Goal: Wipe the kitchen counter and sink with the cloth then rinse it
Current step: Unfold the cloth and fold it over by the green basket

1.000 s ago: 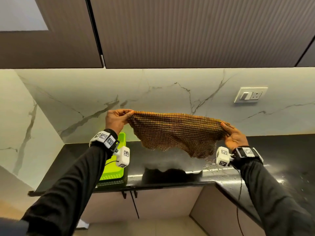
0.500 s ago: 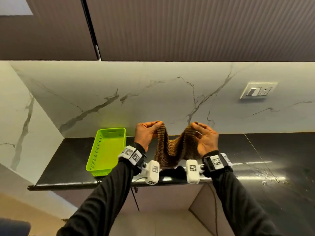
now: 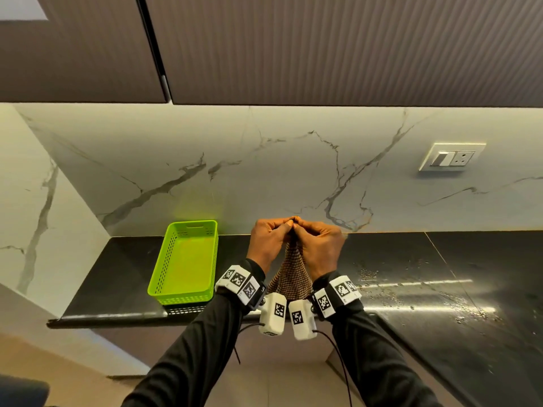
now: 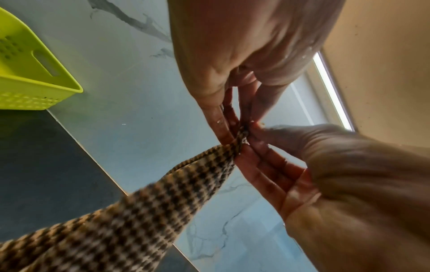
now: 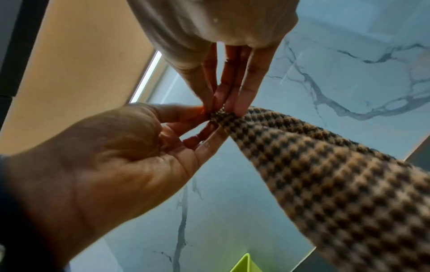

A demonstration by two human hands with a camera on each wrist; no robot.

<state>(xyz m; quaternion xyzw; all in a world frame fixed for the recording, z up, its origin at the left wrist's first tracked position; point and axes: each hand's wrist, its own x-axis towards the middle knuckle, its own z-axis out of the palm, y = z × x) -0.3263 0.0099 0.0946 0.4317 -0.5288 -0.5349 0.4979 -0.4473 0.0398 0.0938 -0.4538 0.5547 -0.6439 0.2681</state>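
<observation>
Pinching the two top corners of the cloth [image 3: 289,271] together at centre frame of the head view, left hand [image 3: 269,245] and right hand [image 3: 320,248] knuckle to knuckle, the folded fabric hanging below between the wrists and above the black counter [image 3: 411,259]. Fingertips [image 4: 229,127] pressed thumb-to-finger on the checked edge, the remaining fingers lying straight and close together. Judged from the droplets scattered over the counter at right of frame: wiping probably well advanced or finished there, folding now in hand. Sink nowhere in frame, so impossible to say whether wiped; rinsing likewise unconfirmed, though wet glints on the skin in the wrist views hint at water.

Shown only from the head: the green basket [image 3: 185,262] in full at left of the hands, the wall socket [image 3: 451,157] at upper right, the wet patch. Shown only from the wrists: the actual pinch, hidden behind knuckles from above, and the doubled layers of cloth trailing toward the lower corners.
</observation>
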